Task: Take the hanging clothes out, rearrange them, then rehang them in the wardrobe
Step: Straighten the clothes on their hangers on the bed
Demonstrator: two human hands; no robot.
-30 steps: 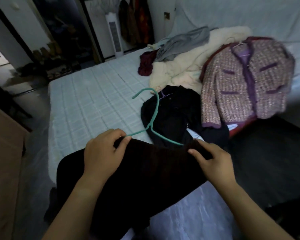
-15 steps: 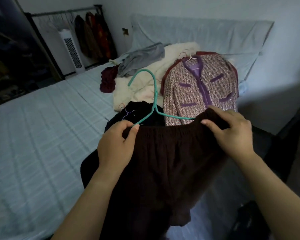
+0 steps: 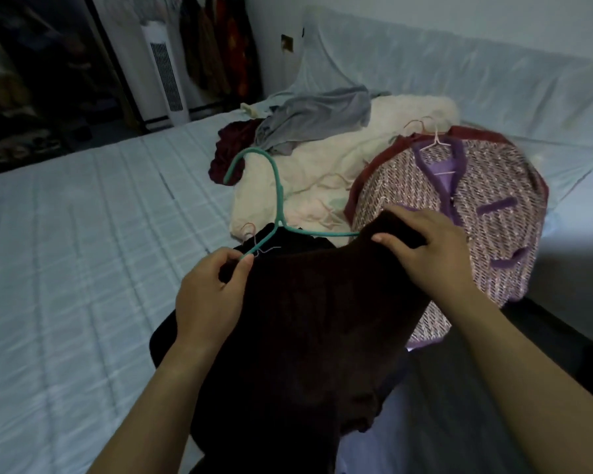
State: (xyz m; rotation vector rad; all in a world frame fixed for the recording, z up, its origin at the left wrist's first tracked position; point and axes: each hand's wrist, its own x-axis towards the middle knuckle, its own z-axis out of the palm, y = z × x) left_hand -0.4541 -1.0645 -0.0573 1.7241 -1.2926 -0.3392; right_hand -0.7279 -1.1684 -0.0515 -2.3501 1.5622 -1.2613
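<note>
A dark brown knitted garment (image 3: 308, 323) hangs on a teal hanger (image 3: 277, 196), held up above the bed. My left hand (image 3: 213, 295) pinches the garment's left top corner together with the hanger's left arm. My right hand (image 3: 428, 248) grips the right top corner, where the hanger's right arm goes under the cloth. The hanger's hook points up and to the left. A black garment (image 3: 288, 239) on a thin wire hanger lies on the bed just behind.
A pink and purple tweed jacket (image 3: 459, 213) on a wire hanger lies at the right. Cream (image 3: 336, 165), grey (image 3: 315, 121) and maroon (image 3: 230, 152) clothes are piled behind. The white quilted bed (image 3: 76, 254) stretches left. Clothes hang on a rail (image 3: 220, 46) beside a white tower fan (image 3: 166, 73).
Both hands have lifted the brown garment and hanger off the bed edge and hold it up. My right hand has shifted further over the right corner.
</note>
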